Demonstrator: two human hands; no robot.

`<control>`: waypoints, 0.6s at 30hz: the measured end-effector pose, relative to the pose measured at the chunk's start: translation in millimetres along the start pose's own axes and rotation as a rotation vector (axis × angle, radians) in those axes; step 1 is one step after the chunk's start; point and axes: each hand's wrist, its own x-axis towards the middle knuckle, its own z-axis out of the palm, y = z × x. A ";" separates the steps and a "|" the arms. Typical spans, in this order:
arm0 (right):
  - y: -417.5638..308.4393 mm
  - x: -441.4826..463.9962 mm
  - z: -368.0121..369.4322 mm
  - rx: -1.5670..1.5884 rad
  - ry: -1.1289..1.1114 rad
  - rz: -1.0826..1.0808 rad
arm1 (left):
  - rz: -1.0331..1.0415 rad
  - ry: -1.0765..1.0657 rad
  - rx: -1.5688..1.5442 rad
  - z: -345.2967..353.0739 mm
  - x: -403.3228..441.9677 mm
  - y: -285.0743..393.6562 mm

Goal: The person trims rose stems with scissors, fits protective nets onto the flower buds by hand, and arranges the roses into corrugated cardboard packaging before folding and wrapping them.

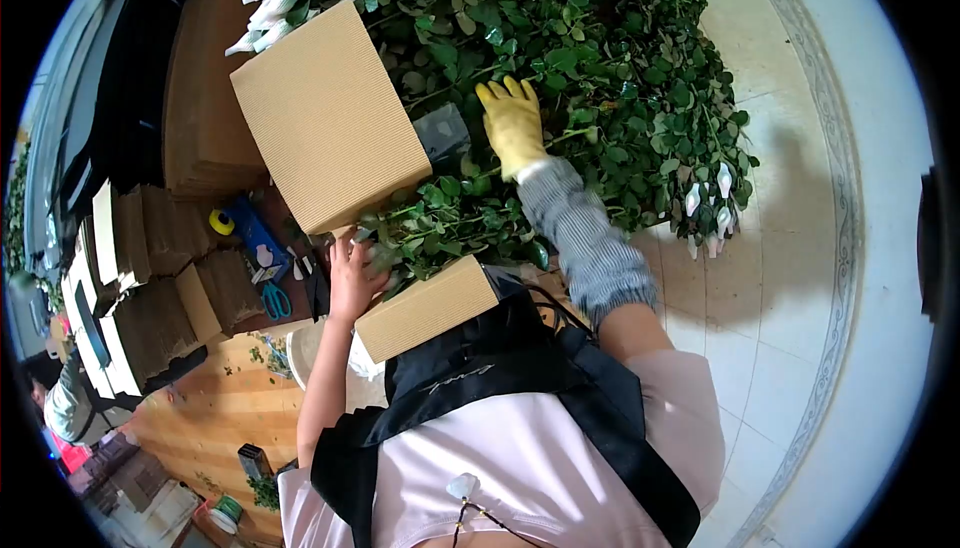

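Observation:
My left hand (354,280) is bare and rests at the lower corner of a tall sheet of corrugated cardboard (330,113). Its fingers are apart and touch the edge of a bunch of leafy stems (455,218). A second corrugated cardboard piece (430,310) stands on the near side of that bunch, close to my apron. My right hand (512,126), in a yellow glove with a grey knitted sleeve, lies over the green foliage with its fingers spread. A dark translucent sheet (441,134) shows between that hand and the tall cardboard.
A large heap of leafy stems (600,58) fills the far side, with white-wrapped flower heads (723,183) at the right. Teal-handled scissors (276,300), a blue tool (258,238) and yellow tape (221,222) lie left, beside stacked cardboard (150,328). Another person (68,403) is far left.

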 end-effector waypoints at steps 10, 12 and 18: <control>29.7 46.2 -95.7 -0.144 0.284 0.300 | -0.029 0.024 0.031 0.1 -3.8 -0.7; 61.8 51.0 -89.1 -0.095 0.113 0.237 | -0.027 0.027 0.046 1.5 -6.8 -3.3; 50.1 72.6 -87.6 -0.200 0.039 0.229 | -0.020 0.038 0.028 -2.2 -4.7 -0.1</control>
